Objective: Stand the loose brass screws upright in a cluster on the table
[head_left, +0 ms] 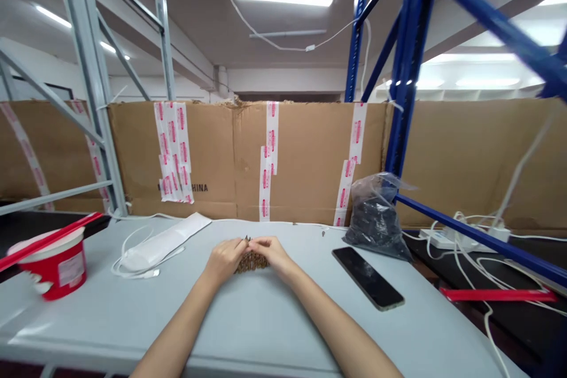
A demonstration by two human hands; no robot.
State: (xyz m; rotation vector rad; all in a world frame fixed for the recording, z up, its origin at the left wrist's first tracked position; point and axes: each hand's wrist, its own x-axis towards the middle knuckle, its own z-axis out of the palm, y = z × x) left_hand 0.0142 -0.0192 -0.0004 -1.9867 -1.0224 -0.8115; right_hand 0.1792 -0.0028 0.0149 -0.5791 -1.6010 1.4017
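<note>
Your grip is narrow: the fingertips of your left hand point(225, 257) and right hand point(272, 251) come together at the upper edge of a brown cluster point(251, 263), just below the centre of the frame. You seem to be working at a tiny dark tip there, but it is too small to tell which hand, if either, has it pinched.

What could go wrong: your fingers cover much of that spot, so a pinch slightly off could let a small part slip and roll across the smooth bench point(266, 331). If you press unevenly, the cluster could skid or twist, since nothing but your hands appears to steady it. Swing your right elbow out and you might nudge the phone.

Counted: you have two hands and one brown cluster, its many bits too fine to number. At right of centre lie one phone point(368, 279), one clear bag point(376, 218) of dark contents and one loose dark speck point(323, 233). At left, you have one red tub point(53, 266) and one white pouch point(166, 242). Two red strips show, one across the tub at far left point(51, 241), one at lower right point(498, 295).
</note>
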